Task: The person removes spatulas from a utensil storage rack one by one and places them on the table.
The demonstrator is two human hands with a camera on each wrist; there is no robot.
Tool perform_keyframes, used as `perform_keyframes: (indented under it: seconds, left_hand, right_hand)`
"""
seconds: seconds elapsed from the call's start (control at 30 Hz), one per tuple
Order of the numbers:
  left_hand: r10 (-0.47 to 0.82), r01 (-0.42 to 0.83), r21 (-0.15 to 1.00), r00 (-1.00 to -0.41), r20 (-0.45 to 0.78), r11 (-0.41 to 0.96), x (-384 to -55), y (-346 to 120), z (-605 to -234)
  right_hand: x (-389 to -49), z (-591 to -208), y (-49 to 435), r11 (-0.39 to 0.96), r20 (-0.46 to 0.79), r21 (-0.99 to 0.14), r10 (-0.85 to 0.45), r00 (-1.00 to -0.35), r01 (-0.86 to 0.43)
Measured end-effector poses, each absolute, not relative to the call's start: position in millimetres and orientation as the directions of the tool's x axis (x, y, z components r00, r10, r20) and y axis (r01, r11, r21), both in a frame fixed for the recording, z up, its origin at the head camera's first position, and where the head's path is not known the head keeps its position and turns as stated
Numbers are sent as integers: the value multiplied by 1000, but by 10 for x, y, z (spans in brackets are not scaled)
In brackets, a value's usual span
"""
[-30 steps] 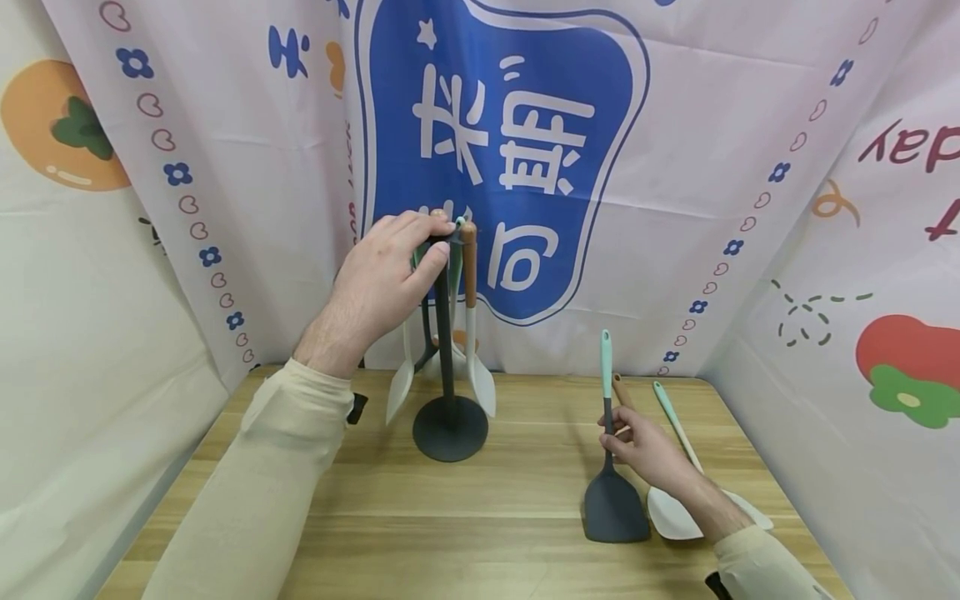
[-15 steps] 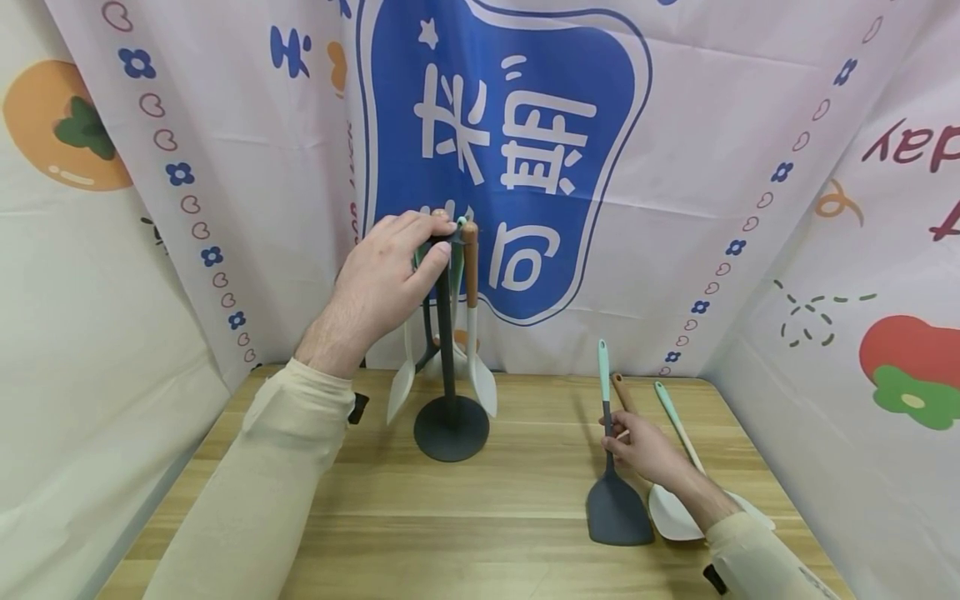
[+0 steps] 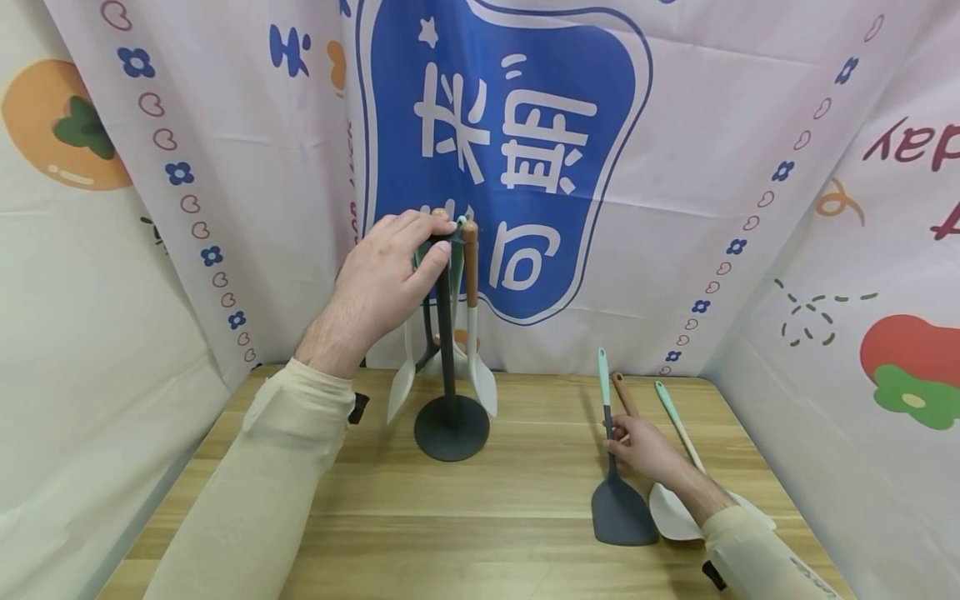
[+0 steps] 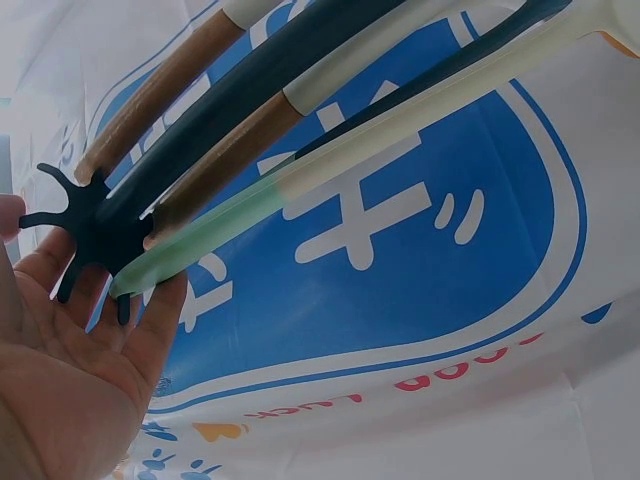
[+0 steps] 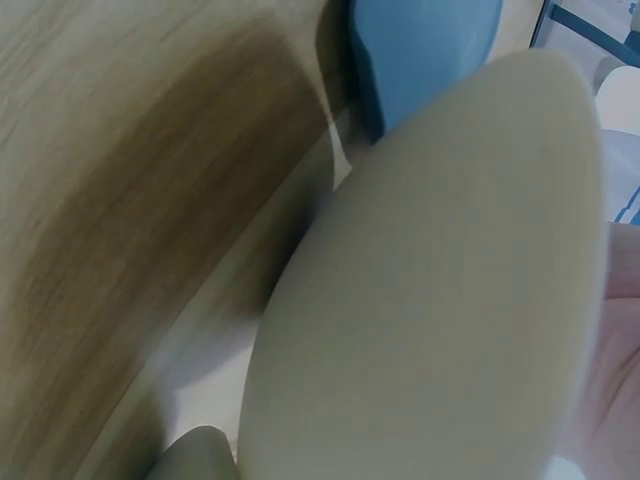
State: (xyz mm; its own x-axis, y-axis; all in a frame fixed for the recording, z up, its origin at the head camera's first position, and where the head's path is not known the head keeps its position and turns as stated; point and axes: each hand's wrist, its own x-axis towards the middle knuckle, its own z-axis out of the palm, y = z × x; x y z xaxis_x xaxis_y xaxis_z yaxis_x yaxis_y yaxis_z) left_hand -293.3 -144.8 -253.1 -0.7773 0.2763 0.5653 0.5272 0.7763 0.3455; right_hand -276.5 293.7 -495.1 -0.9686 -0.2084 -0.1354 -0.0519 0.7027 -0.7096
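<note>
My left hand point(image 3: 386, 262) holds the top of a black utensil stand point(image 3: 450, 429), thumb on one side and fingers on the other. Up close in the left wrist view, my fingers point(image 4: 155, 325) touch its dark hooked hub point(image 4: 95, 230). Several utensils hang there, among them a white turner point(image 3: 483, 385) with a wooden handle. At the right, my right hand point(image 3: 645, 454) pinches the dark shaft of a grey turner point(image 3: 622, 512) with a mint handle end. Its broad blade is low over the table, pointing toward me.
Beside the grey turner, a wooden handle point(image 3: 625, 393) and a mint handle point(image 3: 673, 417) belong to white-headed utensils on the wooden table point(image 3: 420, 542). A pale utensil head point(image 5: 430, 300) fills much of the right wrist view. Printed cloth point(image 3: 675, 100) encloses the back and sides.
My right hand has lowered the grey turner slightly; its handle end has dropped and its blade has shifted a little to the right. The left hand keeps its place on the stand.
</note>
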Motion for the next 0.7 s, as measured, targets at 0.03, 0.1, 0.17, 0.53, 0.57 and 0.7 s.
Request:
perform_keyframes:
  seconds: [0.03, 0.1, 0.17, 0.53, 0.57, 0.7]
  left_hand:
    - [277, 527, 345, -777, 565, 776, -2933, -1447, -2530]
    - [277, 527, 346, -777, 565, 776, -2932, -1446, -2528]
    - [276, 527, 346, -778, 564, 776, -2932, -1446, -2527]
    - [271, 519, 348, -783, 560, 781, -2927, -1445, -2533]
    - [271, 519, 347, -783, 560, 781, -2926, -1445, -2535]
    - [273, 523, 345, -779, 564, 779, -2927, -1443, -2538]
  right_hand:
    - [-2767, -4955, 2939, 705, -141, -708, -204, -969, -45]
    - [-2768, -4968, 2944, 709, -150, -704, -200, -968, -37]
    - [-2772, -4976, 2943, 716, -153, -698, -198, -968, -36]
    - [-2798, -5009, 2918, 747, -142, -664, -185, -972, -45]
    - [-2814, -5025, 2930, 744, -147, -667, -191, -971, -46]
    - [-2953, -5270, 3099, 727, -119, -676, -268, -956, -120]
